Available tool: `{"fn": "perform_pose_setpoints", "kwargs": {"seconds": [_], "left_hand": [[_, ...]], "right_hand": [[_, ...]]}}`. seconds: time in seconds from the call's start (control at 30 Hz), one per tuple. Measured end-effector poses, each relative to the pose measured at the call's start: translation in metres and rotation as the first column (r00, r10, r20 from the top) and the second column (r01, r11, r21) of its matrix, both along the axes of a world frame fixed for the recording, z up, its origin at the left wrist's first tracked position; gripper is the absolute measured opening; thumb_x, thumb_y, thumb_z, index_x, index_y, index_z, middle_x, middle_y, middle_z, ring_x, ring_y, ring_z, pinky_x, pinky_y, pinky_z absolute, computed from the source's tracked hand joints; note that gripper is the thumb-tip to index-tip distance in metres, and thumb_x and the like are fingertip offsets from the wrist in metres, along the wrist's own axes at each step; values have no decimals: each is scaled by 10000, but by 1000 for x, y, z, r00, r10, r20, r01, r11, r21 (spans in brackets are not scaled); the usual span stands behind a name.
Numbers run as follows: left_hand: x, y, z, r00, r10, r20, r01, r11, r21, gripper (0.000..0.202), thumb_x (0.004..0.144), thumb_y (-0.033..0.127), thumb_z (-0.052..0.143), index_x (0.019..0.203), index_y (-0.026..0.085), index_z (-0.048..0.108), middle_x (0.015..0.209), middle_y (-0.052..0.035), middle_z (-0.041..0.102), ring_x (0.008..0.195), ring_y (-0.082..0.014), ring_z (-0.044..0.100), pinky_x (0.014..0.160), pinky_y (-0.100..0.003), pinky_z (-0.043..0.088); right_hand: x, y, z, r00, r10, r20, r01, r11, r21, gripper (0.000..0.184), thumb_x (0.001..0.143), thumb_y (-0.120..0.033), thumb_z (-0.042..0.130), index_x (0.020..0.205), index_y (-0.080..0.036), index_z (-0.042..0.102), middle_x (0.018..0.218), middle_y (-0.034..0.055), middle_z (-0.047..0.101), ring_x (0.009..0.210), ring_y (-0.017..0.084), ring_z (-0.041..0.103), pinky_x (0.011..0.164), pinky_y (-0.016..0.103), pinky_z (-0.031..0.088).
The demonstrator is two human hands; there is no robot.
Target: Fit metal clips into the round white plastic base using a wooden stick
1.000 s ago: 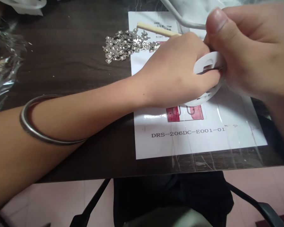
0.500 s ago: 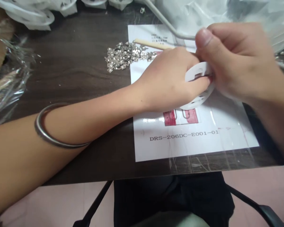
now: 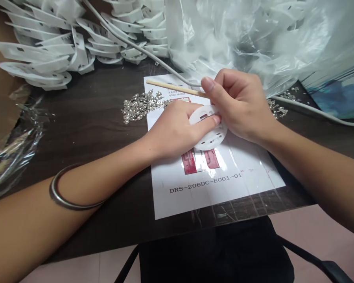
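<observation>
Both hands, left hand (image 3: pixel 172 131) and right hand (image 3: pixel 242 104), pinch white disc (image 3: pixel 209 127), tilted face-up.

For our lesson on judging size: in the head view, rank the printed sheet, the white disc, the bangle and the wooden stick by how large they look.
1. Sheet
2. Bangle, though it lies nearer the camera
3. Disc, partly covered by the hands
4. Stick, long but very thin

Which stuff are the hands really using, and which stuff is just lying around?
In use:
left hand
right hand
white disc
wooden stick

Lying about:
metal clips
stacked white parts
plastic bag
printed sheet
</observation>
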State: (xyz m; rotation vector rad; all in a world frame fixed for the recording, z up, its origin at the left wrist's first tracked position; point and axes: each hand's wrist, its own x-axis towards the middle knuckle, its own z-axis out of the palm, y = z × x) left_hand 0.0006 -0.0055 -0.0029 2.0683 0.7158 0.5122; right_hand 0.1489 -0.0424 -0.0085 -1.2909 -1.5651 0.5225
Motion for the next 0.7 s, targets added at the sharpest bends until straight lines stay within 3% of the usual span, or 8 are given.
{"fn": "perform_pose_setpoints", "kwargs": {"seconds": [0.17, 0.27, 0.37, 0.53, 0.7], "left_hand": [[0, -1, 5, 997, 66, 33, -63, 994, -95, 362, 828, 357, 579, 539, 160, 486, 589, 13, 530, 557, -88, 463, 527, -228, 357], [1, 0, 6, 996, 76, 43, -70, 990, -122, 336, 820, 362, 590, 560, 164, 508, 610, 9, 533, 572, -96, 467, 544, -239, 373], [1, 1, 6, 997, 69, 41, -64, 990, -124, 357, 816, 358, 595, 543, 167, 468, 585, 17, 483, 558, -92, 425, 542, -244, 354], [-1, 2, 5, 997, 73, 28, -68, 988, -142, 357, 821, 375, 593, 557, 169, 472, 592, 16, 463, 562, -92, 393, 530, -247, 325], [-1, 2, 5, 996, 86, 25, -82, 988, -131, 355, 814, 372, 601, 554, 169, 469, 600, 12, 477, 568, -95, 399, 531, -247, 329]], "right_hand": [[3, 3, 4, 957, -125, -263, 106, 991, -85, 438, 868, -445, 620, 565, -170, 462, 504, -49, 396, 471, 37, 318, 463, 241, 225], [9, 8, 5, 845, -149, -514, 28, 971, -236, 399, 847, -511, 617, 660, -175, 510, 457, -77, 375, 389, 34, 284, 402, 226, 205], [14, 13, 8, 703, -190, -685, -26, 956, -292, 375, 821, -525, 643, 752, -177, 521, 478, -92, 401, 373, 21, 271, 392, 205, 218], [16, 14, 15, 588, -221, -778, -34, 954, -297, 336, 812, -474, 675, 785, -202, 480, 566, -85, 461, 388, 15, 263, 399, 209, 242], [15, 13, 16, 593, -213, -777, -53, 952, -301, 232, 838, -379, 655, 835, -211, 494, 730, -66, 577, 417, 8, 302, 428, 204, 300]]}}
